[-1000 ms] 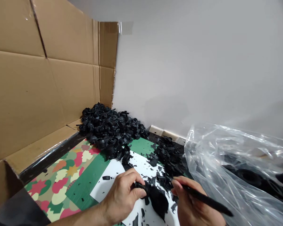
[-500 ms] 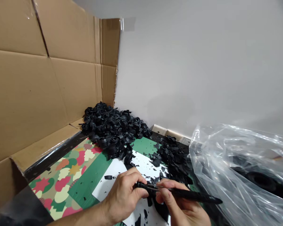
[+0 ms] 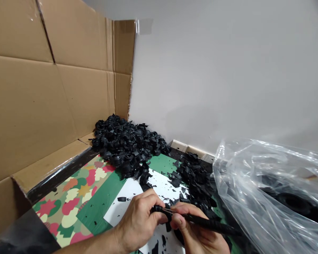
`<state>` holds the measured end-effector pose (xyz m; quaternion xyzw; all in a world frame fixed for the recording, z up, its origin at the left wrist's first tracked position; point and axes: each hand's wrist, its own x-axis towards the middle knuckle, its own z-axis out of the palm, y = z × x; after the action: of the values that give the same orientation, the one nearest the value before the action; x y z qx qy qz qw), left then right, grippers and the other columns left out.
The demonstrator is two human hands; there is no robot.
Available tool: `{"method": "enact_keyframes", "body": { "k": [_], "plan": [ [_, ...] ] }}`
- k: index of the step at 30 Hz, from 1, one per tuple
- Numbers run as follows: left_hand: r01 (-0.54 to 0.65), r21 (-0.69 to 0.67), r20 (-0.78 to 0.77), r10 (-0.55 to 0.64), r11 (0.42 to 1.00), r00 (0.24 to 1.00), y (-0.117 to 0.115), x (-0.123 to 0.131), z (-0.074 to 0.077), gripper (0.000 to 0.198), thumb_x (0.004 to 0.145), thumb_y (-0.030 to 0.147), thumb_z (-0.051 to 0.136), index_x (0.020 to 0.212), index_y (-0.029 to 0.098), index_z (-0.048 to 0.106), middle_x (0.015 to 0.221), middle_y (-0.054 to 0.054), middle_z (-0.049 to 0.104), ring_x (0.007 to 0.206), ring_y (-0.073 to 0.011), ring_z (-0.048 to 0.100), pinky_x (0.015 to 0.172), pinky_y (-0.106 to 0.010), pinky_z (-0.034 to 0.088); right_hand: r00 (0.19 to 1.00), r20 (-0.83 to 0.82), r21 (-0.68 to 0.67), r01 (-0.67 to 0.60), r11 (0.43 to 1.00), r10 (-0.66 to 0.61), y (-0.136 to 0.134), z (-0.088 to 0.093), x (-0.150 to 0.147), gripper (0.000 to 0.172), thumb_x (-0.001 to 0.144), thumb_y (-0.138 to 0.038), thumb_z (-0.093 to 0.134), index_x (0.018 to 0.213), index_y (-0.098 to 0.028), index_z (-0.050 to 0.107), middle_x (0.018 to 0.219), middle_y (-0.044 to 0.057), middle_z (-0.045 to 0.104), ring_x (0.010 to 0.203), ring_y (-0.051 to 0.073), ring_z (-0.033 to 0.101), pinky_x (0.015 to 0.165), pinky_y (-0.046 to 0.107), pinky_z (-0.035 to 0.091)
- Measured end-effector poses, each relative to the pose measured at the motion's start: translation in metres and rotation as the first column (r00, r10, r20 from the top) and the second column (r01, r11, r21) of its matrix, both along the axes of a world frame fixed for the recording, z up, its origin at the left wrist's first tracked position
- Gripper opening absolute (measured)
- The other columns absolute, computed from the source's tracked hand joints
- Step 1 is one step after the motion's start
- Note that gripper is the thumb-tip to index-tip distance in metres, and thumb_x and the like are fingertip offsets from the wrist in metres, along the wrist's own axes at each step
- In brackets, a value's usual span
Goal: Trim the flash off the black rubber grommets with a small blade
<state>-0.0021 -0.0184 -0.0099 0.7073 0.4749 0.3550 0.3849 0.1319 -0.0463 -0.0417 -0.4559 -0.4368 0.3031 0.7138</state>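
Note:
My left hand [image 3: 139, 220] pinches a small black rubber piece [image 3: 157, 209] between thumb and forefinger, low in the middle of the view. From the right, my right hand [image 3: 197, 231] grips a slim black-handled tool with thin metal tips [image 3: 214, 225]. Those tips reach the held rubber piece; fingers hide where exactly they meet it. Beneath both hands lies a white sheet [image 3: 129, 192] strewn with black scraps. A pile of black ribbed rubber pieces [image 3: 127, 141] rises beyond my left hand, and a heap of thin black trimmings [image 3: 194, 176] lies beyond my right.
Tall cardboard [image 3: 55, 95] walls the left side, and a grey wall [image 3: 214, 77] stands behind. At right, a clear plastic bag [image 3: 241, 197] holds black round parts. Green paper [image 3: 98, 201] and colourful patterned paper [image 3: 76, 197] cover the left of the dark table.
My right hand and the tool have shifted slightly left, closer to my left hand. The left hand stays in place, still pinching the rubber piece.

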Motion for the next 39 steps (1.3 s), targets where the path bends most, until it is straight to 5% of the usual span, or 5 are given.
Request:
{"method": "enact_keyframes", "body": {
  "k": [8,16,19,26,39],
  "plan": [
    [-0.004,0.012,-0.027,0.004,1.0,1.0,0.0,-0.001,0.0,0.009,0.074,0.008,0.063,0.072,0.017,0.065,0.071,0.001,0.057,0.063,-0.0134,0.05,0.057,-0.024,0.034,0.975,0.224,0.13,-0.018,0.991,-0.012,0.0,0.0,0.0,0.011,0.082,-0.033,0.068,0.076,-0.024,0.069,0.068,0.001,0.065,0.06,0.017,0.061,0.056,0.026,0.05],
    [0.012,0.0,-0.028,-0.012,1.0,1.0,-0.006,0.003,-0.006,0.013,0.068,0.005,0.067,0.071,0.017,0.067,0.071,0.001,0.059,0.067,-0.0149,0.054,0.061,-0.025,0.037,0.848,0.446,0.216,0.21,0.954,-0.287,0.007,-0.002,0.034,0.002,0.082,-0.025,0.066,0.08,-0.024,0.068,0.078,0.002,0.069,0.069,0.018,0.066,0.064,0.028,0.049],
    [-0.013,-0.007,-0.025,0.013,1.0,1.0,-0.002,0.002,-0.004,0.012,0.067,0.006,0.067,0.073,0.017,0.068,0.071,0.002,0.06,0.064,-0.0142,0.052,0.059,-0.025,0.035,0.89,0.352,0.039,0.297,0.954,-0.291,0.014,-0.008,0.049,0.019,0.078,-0.038,0.07,0.081,-0.02,0.068,0.075,0.004,0.069,0.06,0.019,0.064,0.056,0.03,0.049],
    [-0.042,0.003,-0.022,0.042,0.999,0.999,0.0,0.001,-0.002,0.009,0.069,0.01,0.067,0.072,0.018,0.068,0.068,0.002,0.058,0.063,-0.0139,0.05,0.058,-0.025,0.034,0.99,0.093,-0.213,0.128,0.969,-0.11,0.008,-0.006,0.031,0.034,0.071,-0.049,0.073,0.081,-0.018,0.067,0.056,0.0,0.064,0.049,0.017,0.056,0.059,0.032,0.05],
    [-0.103,0.007,-0.072,0.103,0.995,0.992,0.0,0.001,-0.008,0.009,0.067,0.012,0.066,0.073,0.018,0.065,0.067,0.004,0.052,0.06,-0.0131,0.045,0.055,-0.024,0.031,0.999,0.007,-0.115,0.046,0.992,-0.045,0.001,0.016,0.031,0.026,0.084,-0.045,0.062,0.075,-0.021,0.058,0.073,0.0,0.06,0.063,0.017,0.057,0.063,0.029,0.047]
  ]
}}
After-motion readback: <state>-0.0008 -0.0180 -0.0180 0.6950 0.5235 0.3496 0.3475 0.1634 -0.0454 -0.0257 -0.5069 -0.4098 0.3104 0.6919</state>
